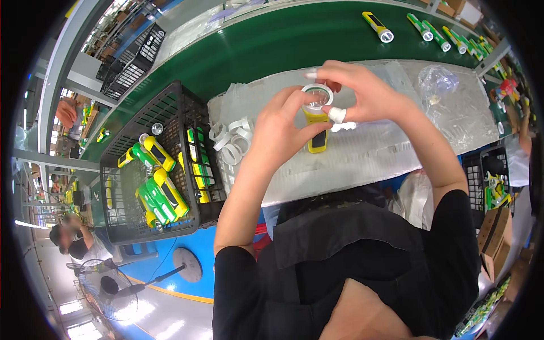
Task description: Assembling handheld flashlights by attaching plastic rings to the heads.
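Note:
In front of my chest, a yellow flashlight with a dark panel stands with its clear lens end up. A white ring sits around that end; whether it is fully seated I cannot tell. My left hand is closed around the flashlight's upper part, fingers and thumb on either side. With white covers on its thumb and a fingertip, my right hand curves round the ring's right side. Its thumb touches the rim, while the other fingers arch above. Loose white rings lie in a pile left of my left hand.
A black crate at left holds several green and yellow flashlights. More flashlights lie along the green belt. Clear plastic bags cover the worktable's right end. A floor fan and another person are at lower left.

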`<state>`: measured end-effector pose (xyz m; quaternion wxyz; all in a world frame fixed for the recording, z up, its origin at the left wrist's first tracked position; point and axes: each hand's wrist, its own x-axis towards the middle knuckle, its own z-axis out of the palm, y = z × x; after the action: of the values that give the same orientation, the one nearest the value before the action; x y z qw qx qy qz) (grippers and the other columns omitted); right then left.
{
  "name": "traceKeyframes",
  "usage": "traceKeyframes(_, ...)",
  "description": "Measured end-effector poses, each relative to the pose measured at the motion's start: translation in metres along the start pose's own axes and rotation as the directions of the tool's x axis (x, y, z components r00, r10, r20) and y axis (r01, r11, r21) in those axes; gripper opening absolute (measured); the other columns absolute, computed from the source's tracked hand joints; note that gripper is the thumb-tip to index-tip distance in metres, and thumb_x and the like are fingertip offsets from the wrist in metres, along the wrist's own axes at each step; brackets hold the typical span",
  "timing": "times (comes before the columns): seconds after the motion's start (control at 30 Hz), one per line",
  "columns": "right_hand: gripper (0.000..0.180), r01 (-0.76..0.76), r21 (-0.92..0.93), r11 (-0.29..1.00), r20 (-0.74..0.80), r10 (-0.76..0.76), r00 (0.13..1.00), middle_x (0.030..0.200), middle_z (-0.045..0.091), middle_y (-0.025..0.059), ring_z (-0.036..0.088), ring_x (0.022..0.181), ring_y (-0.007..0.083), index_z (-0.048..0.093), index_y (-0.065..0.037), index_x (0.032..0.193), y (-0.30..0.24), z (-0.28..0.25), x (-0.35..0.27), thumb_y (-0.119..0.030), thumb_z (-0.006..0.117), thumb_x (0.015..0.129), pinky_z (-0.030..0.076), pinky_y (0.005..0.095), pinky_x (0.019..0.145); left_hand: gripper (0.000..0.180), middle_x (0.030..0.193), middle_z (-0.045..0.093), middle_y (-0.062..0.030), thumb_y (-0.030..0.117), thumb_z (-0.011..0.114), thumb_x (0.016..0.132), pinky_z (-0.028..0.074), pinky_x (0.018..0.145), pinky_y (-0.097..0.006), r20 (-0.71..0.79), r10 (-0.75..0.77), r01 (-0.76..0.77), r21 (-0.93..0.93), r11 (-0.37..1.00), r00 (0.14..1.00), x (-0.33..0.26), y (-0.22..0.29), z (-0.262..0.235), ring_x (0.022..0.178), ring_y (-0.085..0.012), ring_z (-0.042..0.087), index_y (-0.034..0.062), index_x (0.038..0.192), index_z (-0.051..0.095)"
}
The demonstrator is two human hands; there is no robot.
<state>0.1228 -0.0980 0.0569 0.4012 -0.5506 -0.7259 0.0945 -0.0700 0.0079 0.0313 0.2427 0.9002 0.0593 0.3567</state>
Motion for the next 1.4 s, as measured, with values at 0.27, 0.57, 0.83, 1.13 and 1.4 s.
traceKeyframes(0.27,0.03,-0.055,-0.181,0.982,0.514,0.142,0.846,0.094,0.055,0.0089,0.057,0.078,0.0238,0.059,-0.001,0.099,-0.016,-0.031,0.028,-0.01,0.072,0.074,0.048,0.0355,0.066,0.039,0.097,0.07,-0.0086,0.014,0.084,0.071,0.054,0.074,-0.036,0.029,-0.142,0.144,-0.139,0.98,0.989,0.0,0.007,0.018,0.088,-0.0273,0.068,0.0078,0.098,0.057)
traceKeyframes(0.57,0.03,-0.101,-0.226,0.969,0.56,0.214,0.8,0.083,0.06,0.0105,0.061,0.073,0.0248,0.056,0.0,0.088,-0.022,-0.031,0.039,-0.005,0.075,0.067,0.051,0.033,0.063,0.038,0.096,0.068,-0.0081,0.011,0.084,0.07,0.054,0.072,-0.035,0.01,-0.094,0.094,-0.15,0.984,0.996,-0.003,0.007,0.02,0.087,-0.0255,0.067,0.0068,0.097,0.058)
traceKeyframes(0.83,0.048,-0.327,-0.43,0.841,0.288,0.472,0.834,0.068,0.059,0.0129,0.058,0.06,0.0262,0.055,0.002,0.077,-0.032,-0.013,0.029,-0.035,0.08,0.062,0.043,0.0359,0.052,0.037,0.086,0.063,-0.0092,0.01,0.082,0.067,0.049,0.061,-0.04,-0.05,-0.056,0.048,-0.158,0.986,0.997,-0.003,0.001,0.028,0.075,-0.0291,0.062,0.0113,0.097,0.06)
traceKeyframes(1.13,0.058,-0.216,-0.347,0.913,0.238,0.308,0.921,0.077,0.06,0.0154,0.06,0.071,0.0286,0.058,0.004,0.083,-0.015,-0.016,0.018,-0.047,0.08,0.063,0.046,0.0388,0.061,0.037,0.084,0.063,-0.0083,0.013,0.084,0.067,0.05,0.061,-0.039,-0.098,-0.03,0.017,-0.139,0.99,0.995,-0.001,0.006,0.028,0.075,-0.0277,0.063,0.0111,0.097,0.062)
traceKeyframes(1.4,0.047,-0.33,-0.576,0.748,0.277,0.559,0.782,0.089,0.061,0.0123,0.06,0.071,0.0286,0.059,-0.001,0.097,-0.037,-0.016,0.03,-0.04,0.074,0.077,0.047,0.0382,0.063,0.038,0.085,0.063,-0.0091,0.012,0.084,0.065,0.051,0.062,-0.039,-0.064,-0.079,0.069,-0.145,0.987,0.995,-0.003,0.005,0.025,0.076,-0.0287,0.063,0.011,0.096,0.061)
